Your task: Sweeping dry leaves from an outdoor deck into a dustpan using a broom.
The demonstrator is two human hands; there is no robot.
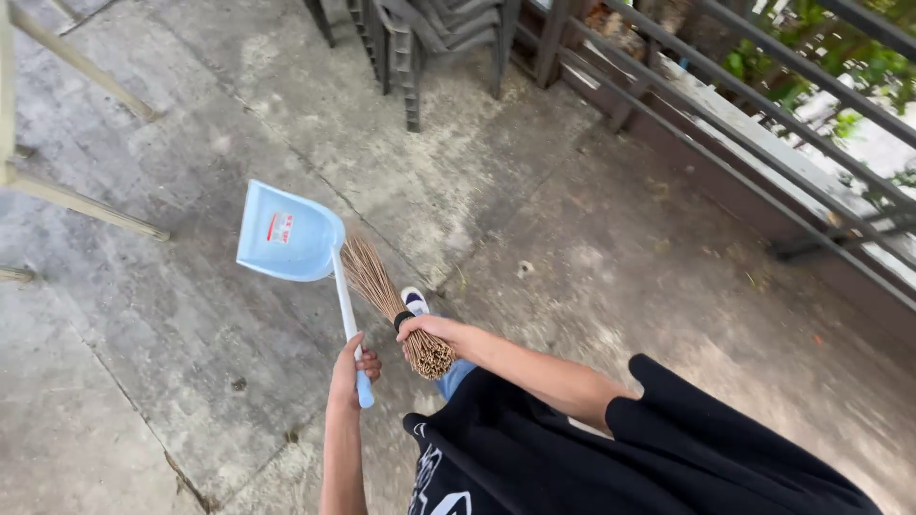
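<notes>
My left hand point(349, 370) grips the white and blue handle of a light blue dustpan point(286, 234), which is lifted off the concrete floor with its scoop pointing away from me. My right hand point(426, 333) is closed around the bound end of a brown stick broom point(380, 291); the bristle tips reach up behind the dustpan's scoop. The two hands are close together in front of my black shirt. A white and blue shoe point(414, 301) shows just under the broom.
A stack of grey plastic chairs point(429, 43) stands at the far side. A dark metal railing point(763, 143) runs along the right, with greenery beyond it. Pale frame legs point(76, 200) stand at the left on stained concrete floor point(191, 362).
</notes>
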